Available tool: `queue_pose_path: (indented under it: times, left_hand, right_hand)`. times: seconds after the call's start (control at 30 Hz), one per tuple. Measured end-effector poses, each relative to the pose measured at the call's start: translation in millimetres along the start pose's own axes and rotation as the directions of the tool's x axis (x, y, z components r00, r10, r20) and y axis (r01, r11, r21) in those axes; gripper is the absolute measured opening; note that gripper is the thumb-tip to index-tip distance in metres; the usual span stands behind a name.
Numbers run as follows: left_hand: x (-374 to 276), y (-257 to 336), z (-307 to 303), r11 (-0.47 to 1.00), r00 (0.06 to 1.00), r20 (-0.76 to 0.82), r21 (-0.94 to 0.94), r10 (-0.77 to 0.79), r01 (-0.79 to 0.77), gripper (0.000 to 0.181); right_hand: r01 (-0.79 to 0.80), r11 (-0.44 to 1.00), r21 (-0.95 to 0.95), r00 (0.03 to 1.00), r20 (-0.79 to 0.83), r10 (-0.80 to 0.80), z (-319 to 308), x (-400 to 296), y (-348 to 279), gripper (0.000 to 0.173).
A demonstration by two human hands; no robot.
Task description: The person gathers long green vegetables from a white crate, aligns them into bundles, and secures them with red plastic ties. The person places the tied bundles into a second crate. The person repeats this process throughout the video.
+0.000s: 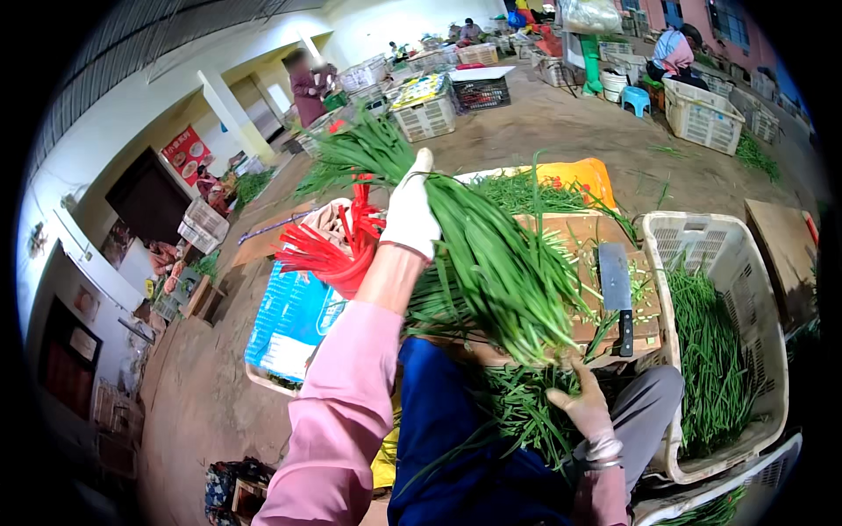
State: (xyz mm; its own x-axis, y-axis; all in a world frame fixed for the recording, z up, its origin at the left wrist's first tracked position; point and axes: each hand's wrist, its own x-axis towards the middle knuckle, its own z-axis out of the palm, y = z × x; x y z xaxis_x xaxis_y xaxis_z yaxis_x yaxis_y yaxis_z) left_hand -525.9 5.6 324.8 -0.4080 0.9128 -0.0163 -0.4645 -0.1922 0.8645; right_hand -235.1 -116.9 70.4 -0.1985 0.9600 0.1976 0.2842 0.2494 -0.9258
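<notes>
My left hand [412, 209], in a white glove, grips a thick bunch of long green leaves [487, 243], seemingly garlic chives. The leaf tips point to the upper left, and the pale stem ends hang toward the lower right. By those stem ends is my right hand [584, 406], also gloved, with thumb and finger apart; whether it touches the stems is unclear. A wooden board [592, 230] lies partly beneath the bunch, strewn with cut pale stem pieces. On it rests a cleaver [615, 289] with a black handle. Loose leaves [526, 401] are heaped over my lap.
At right stands a white plastic crate [668, 368] holding chives. Red strips [322, 253] hang in a bundle left of my wrist, above a blue-and-white sack [289, 322]. An orange bag [579, 177] lies behind the board. Farther off, people sit among crates [424, 117].
</notes>
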Motion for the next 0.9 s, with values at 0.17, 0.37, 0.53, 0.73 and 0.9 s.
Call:
queue_pose_path:
  times: [0.17,0.37,0.53,0.73,0.9]
  left_hand:
    - [16,-22,6,0.997,1.0,-0.009,-0.076,0.001,-0.001,0.032]
    - [-23,-22,22,0.999,0.993,0.11,0.001,-0.036,0.036,0.017]
    - [-5,-19,3,0.959,0.98,0.07,0.202,0.187,-0.197,0.045]
    - [-6,-28,6,0.931,0.95,-0.015,0.2,0.313,-0.304,0.046]
    - [10,-29,-27,0.985,0.984,-0.083,0.093,0.155,-0.147,0.05]
  right_hand:
    - [-0.295,0.378,0.878,0.951,0.231,0.205,15,52,-43,0.031]
    - [-0.404,0.368,0.838,0.887,0.26,0.382,-4,51,-44,0.025]
    - [-0.416,0.185,0.89,0.908,0.396,0.135,-3,43,-37,0.031]
    - [-0.387,0.602,0.699,0.922,0.315,0.228,7,45,-56,0.032]
    - [-0.357,0.735,0.576,0.921,0.35,0.173,2,27,-57,0.02]
